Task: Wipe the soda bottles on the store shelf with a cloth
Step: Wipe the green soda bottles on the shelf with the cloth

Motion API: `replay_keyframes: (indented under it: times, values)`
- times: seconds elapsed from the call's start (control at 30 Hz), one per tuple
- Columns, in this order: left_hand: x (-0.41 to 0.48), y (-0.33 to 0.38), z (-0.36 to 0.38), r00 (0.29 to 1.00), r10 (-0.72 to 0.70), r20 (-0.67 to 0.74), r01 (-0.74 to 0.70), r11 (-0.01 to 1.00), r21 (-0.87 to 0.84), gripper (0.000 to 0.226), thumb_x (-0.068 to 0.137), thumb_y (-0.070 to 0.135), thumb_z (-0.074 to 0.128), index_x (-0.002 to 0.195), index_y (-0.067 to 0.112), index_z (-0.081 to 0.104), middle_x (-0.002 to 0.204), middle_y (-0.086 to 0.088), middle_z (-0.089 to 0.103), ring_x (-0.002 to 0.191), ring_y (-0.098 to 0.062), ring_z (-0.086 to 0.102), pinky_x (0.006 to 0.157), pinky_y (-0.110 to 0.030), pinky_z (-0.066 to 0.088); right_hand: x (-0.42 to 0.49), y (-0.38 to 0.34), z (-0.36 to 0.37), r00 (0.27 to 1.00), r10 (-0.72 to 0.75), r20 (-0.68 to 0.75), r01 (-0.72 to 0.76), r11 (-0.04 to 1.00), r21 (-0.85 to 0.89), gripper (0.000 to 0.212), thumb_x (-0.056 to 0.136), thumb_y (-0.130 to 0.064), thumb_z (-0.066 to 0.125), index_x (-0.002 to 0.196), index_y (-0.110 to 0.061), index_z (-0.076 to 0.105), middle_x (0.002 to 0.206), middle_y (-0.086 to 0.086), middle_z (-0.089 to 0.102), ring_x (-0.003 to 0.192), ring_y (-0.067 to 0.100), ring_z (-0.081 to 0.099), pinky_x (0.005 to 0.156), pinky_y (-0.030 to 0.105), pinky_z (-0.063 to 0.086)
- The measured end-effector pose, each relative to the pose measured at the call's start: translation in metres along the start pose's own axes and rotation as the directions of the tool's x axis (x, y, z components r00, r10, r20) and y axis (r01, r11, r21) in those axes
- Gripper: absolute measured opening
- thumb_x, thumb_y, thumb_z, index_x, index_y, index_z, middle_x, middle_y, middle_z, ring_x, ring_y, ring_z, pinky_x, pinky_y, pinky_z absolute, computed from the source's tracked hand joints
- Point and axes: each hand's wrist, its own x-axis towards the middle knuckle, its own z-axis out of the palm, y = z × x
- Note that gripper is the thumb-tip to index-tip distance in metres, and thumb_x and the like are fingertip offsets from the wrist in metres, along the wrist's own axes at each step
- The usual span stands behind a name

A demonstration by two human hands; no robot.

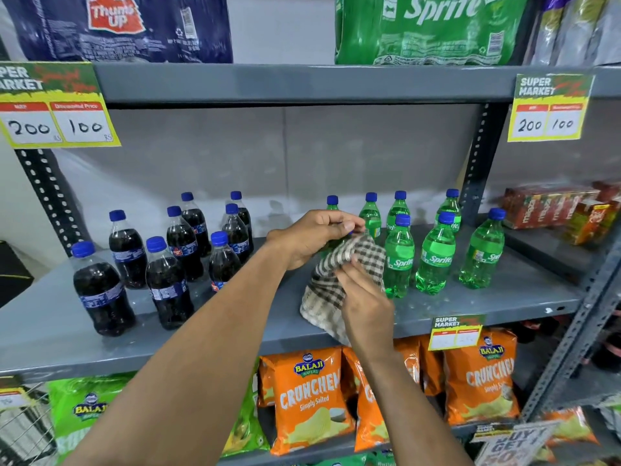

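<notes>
Bright even light, edges bowed, slight blur

Left of the left hand [311, 235], a bare strip of grey shelf [268, 317] runs to the back wall, bounded farther left by the cluster of dark cola bottles [174, 260]. Just right of the right hand [364, 299], the green Sprite bottles [435, 260] stand close together, with narrow gaps between them. In front of both hands the shelf edge lies bare. Above the hands, wide clearance reaches up to the upper shelf [302, 84]. Behind the left hand, more green bottles block the back.
</notes>
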Motion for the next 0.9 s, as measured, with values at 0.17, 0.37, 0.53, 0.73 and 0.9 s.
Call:
replay_keyframes:
  times: [0.17,0.37,0.53,0.73,0.9]
  values:
    - [0.001,-0.003,0.000,1.000,0.007,-0.017,-0.007,0.999,0.036,0.028,0.101,0.008,0.053,0.126,0.005,0.066,0.130,-0.011,0.068,0.129,-0.019,0.059,0.119,-0.046,0.033,-0.042,0.006,-0.004,0.990,0.091,0.108,-0.099,0.992,0.073,0.046,0.067,0.022,0.045,0.097,0.004,0.075,0.107,0.019,0.071,0.116,0.029,0.058,0.085,0.048,0.056]
    - [0.004,-0.003,0.001,0.998,0.051,-0.031,-0.049,0.998,0.049,0.023,0.100,0.009,0.056,0.117,0.013,0.071,0.120,-0.002,0.074,0.118,-0.010,0.066,0.114,-0.034,0.041,-0.031,0.000,-0.021,0.990,0.098,0.097,-0.109,0.987,0.116,0.053,0.063,0.028,0.054,0.102,-0.001,0.074,0.107,0.008,0.071,0.108,0.017,0.064,0.090,0.035,0.054]
    - [0.001,-0.002,0.001,0.996,0.075,-0.049,-0.071,0.994,0.084,0.026,0.097,0.006,0.059,0.110,0.023,0.073,0.119,0.002,0.074,0.119,-0.009,0.065,0.113,-0.031,0.042,-0.019,-0.006,-0.037,0.991,0.092,-0.094,-0.079,0.988,0.133,0.043,0.067,0.029,0.068,0.095,-0.002,0.076,0.099,-0.002,0.069,0.095,0.006,0.063,0.091,0.016,0.048]
    - [-0.018,0.032,0.012,0.975,0.184,-0.125,-0.157,0.968,0.197,0.031,0.097,0.011,0.062,0.128,0.012,0.065,0.131,-0.001,0.067,0.118,-0.005,0.063,0.098,-0.016,0.048,-0.012,-0.017,-0.063,0.975,0.175,-0.135,-0.135,0.956,0.259,0.041,0.070,0.027,0.069,0.097,-0.003,0.076,0.105,-0.009,0.063,0.098,0.004,0.064,0.086,0.024,0.055]
    - [-0.083,0.061,0.027,0.951,0.290,-0.106,-0.252,0.927,0.277,0.032,0.094,0.010,0.066,0.125,0.005,0.065,0.128,-0.007,0.069,0.119,-0.015,0.065,0.098,-0.021,0.050,-0.007,-0.040,-0.085,0.951,0.296,-0.091,-0.225,0.863,0.453,0.045,0.075,0.022,0.066,0.107,-0.010,0.071,0.105,-0.014,0.065,0.100,0.003,0.065,0.084,0.027,0.056]
